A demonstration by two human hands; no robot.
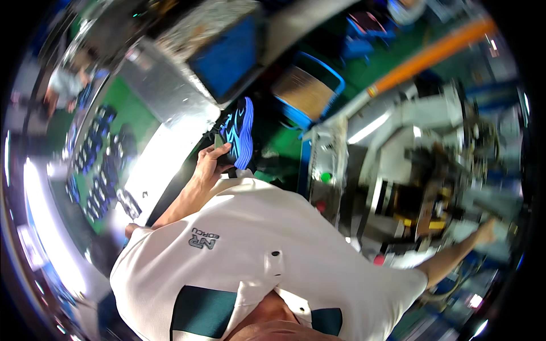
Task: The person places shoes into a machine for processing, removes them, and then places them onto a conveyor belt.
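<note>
- So the thing in hand is a blue-and-black shoe [244, 136], up in front of the person's belly and a bit to their left, ribbed blue sole facing right and the patterned upper facing left.
- Left hand [210, 162] has it by the near end: fingers bent and pinching the upper, with part of the grip tucked out of sight behind the shoe.
- Right hand [486, 232] is well apart from all that, out at the far right beside a big machine [424, 187]. It's a blur from here, so I honestly can't tell if those fingers are spread or pressed together.
- Cream-coloured shirt [284, 227] on the person, dark green patches near the collar.
- Just left of the shoe there's a bright white panel [165, 165], and past it a green surface [133, 102] with a whole bunch of dark shoes [99, 162] on it, pretty smeared.
- Beyond the shoe: a metal-edged box with a blue face [227, 57], plus a blue-framed chair [307, 94] with a brown seat, both over the green floor [287, 152].
- A green button [326, 177] sits on the machine's near side, and an orange beam [435, 54] slants across the upper right.
- Far upper left, another person [65, 85] in a light top, too blurry for more.
</note>
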